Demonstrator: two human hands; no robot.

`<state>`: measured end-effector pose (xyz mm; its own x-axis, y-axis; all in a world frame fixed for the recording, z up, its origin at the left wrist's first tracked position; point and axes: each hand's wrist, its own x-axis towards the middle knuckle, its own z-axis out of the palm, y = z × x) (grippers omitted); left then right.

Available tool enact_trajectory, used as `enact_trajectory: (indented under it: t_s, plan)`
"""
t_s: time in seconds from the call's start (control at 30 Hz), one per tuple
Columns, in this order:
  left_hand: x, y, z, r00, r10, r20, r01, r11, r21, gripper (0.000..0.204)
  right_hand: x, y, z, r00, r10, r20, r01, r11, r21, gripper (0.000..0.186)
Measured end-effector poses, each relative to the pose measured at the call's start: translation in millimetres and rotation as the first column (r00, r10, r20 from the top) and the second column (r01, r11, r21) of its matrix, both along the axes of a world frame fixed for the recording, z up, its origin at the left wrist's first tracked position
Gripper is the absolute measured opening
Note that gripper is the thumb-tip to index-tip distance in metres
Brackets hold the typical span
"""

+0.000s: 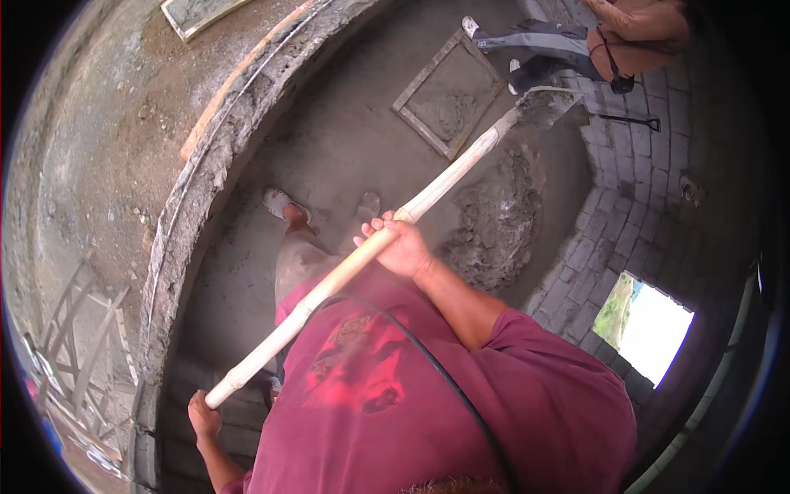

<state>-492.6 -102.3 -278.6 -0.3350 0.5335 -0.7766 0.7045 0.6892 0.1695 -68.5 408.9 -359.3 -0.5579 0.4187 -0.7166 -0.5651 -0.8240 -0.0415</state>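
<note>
A long-handled shovel point(428, 198) slants across the view from lower left to upper right, its pale wooden handle in both my hands. My left hand point(204, 417) is wrapped round the handle's near end. Midway along, my right hand point(398, 247) holds the handle with its fingers over the top. At the far end the grey-smeared blade point(550, 105) is above the wet floor, though whether it touches there I cannot tell. A pile of wet grey mortar point(498, 218) lies to the right of the handle.
A wooden frame point(421, 123) with a mortar heap inside lies ahead. Another person point(576, 41) is at the far right, near a black-handled tool point(629, 121). A raised concrete edge point(193, 185) curves along the left. A block wall point(588, 226) with a window opening stands right.
</note>
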Motion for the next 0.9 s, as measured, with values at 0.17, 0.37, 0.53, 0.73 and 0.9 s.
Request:
enact_trajectory:
  t_s: [0.17, 0.37, 0.53, 0.73, 0.9]
  plan:
    - [-19, 117, 28, 0.953, -0.27, -0.136, 0.28, 0.958, 0.059, 0.021, 82, -34, -65, 0.899, -0.301, 0.32, 0.352, 0.929, -0.117, 0.01]
    - [11, 230, 73, 0.796, -0.549, -0.254, 0.529, 0.836, -0.149, 0.026, 109, -79, -191, 0.856, -0.329, 0.4, 0.473, 0.81, -0.347, 0.015]
    - [69, 275, 129, 0.711, -0.627, -0.32, 0.511, 0.772, -0.378, 0.02, 58, -131, -252, 0.871, -0.238, 0.43, 0.466, 0.678, -0.569, 0.016]
    - [101, 294, 108, 0.608, -0.707, -0.361, 0.472, 0.687, -0.552, 0.025, 89, -119, -309, 0.894, -0.309, 0.324, 0.448, 0.634, -0.63, 0.014]
    - [284, 380, -49, 0.652, -0.747, -0.131, 0.546, 0.582, -0.602, 0.019, 307, -52, -412, 0.799, -0.322, 0.508, 0.566, 0.689, -0.454, 0.017]
